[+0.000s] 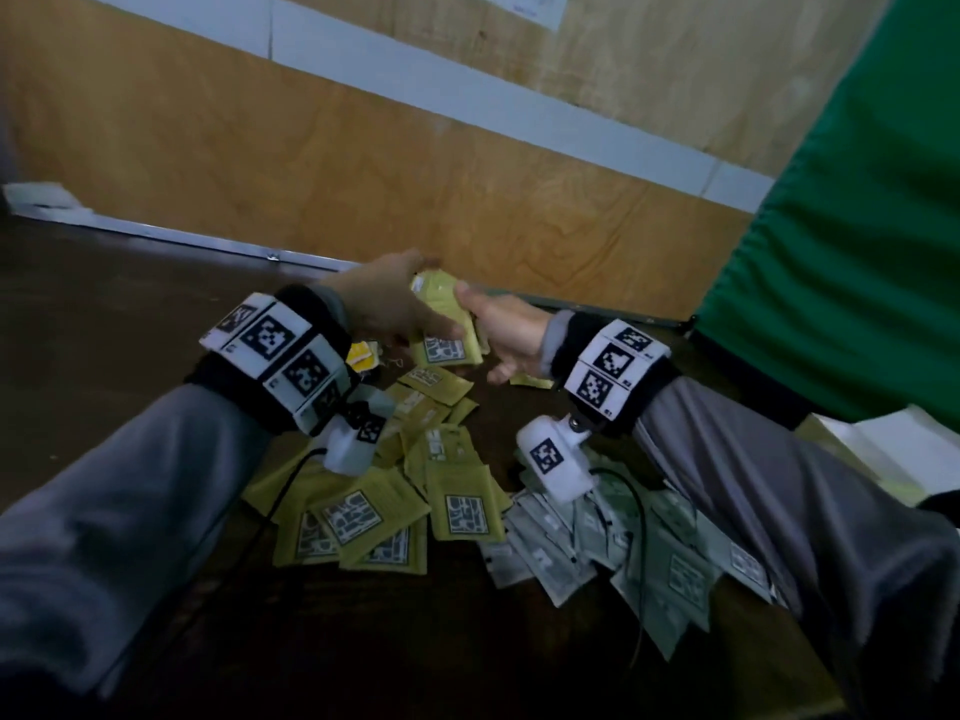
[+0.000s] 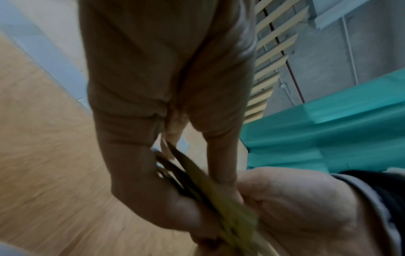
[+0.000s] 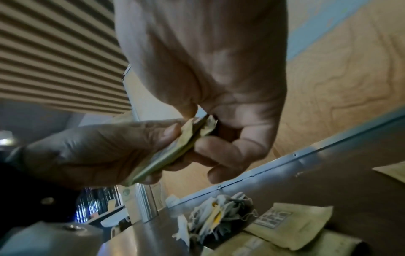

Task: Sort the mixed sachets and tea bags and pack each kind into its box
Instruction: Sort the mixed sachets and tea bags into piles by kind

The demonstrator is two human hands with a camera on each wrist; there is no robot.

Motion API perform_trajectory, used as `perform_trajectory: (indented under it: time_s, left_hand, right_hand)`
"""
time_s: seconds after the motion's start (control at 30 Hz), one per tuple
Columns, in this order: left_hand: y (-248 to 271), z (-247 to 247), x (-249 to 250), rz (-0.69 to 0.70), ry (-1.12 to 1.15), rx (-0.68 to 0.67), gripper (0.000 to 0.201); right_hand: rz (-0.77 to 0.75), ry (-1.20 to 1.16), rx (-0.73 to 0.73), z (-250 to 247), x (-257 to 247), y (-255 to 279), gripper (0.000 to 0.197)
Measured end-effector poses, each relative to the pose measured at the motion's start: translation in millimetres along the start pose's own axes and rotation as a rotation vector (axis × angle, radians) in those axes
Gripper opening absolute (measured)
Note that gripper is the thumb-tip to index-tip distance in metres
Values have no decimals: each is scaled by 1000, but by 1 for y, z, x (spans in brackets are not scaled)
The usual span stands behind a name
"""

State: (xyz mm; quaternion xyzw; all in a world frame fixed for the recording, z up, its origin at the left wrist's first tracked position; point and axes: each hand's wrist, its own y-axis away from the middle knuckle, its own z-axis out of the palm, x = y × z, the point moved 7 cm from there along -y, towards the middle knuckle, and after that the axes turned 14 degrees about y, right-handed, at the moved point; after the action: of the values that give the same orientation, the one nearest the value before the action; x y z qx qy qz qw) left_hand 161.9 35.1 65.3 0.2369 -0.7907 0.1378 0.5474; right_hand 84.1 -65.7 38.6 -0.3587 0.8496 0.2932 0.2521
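Above the heap of yellow-green sachets on the dark tabletop, both hands meet around a small stack of sachets of the same yellow-green kind. On the far side of the heap, the left hand grips the stack with its thumb on one face and its fingers curled under the other, as the right wrist view shows plainly. Facing it across the stack, the right hand pinches the stack's other end between thumb and curled fingers. To the right of the heap lies a second spread of pale grey-green sachets, partly under the right forearm. Just beyond the heap, beside the left wrist, sits a small cluster of tea bags with yellow tags and loose strings. Behind the heap a wooden wall panel rises from the tabletop's far edge, and a green cloth hangs to the heap's right.
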Motion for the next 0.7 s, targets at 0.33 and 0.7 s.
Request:
perform_trajectory:
  time_s: [0.33, 0.7]
  left_hand:
    - [0, 4, -61, -172, -717, -304, 67]
    - [-10, 5, -59, -107, -772, -268, 79]
  right_hand:
    - [133, 1191, -23, -46, 88, -69, 56]
    - [144, 946, -87, -54, 98, -90, 47]
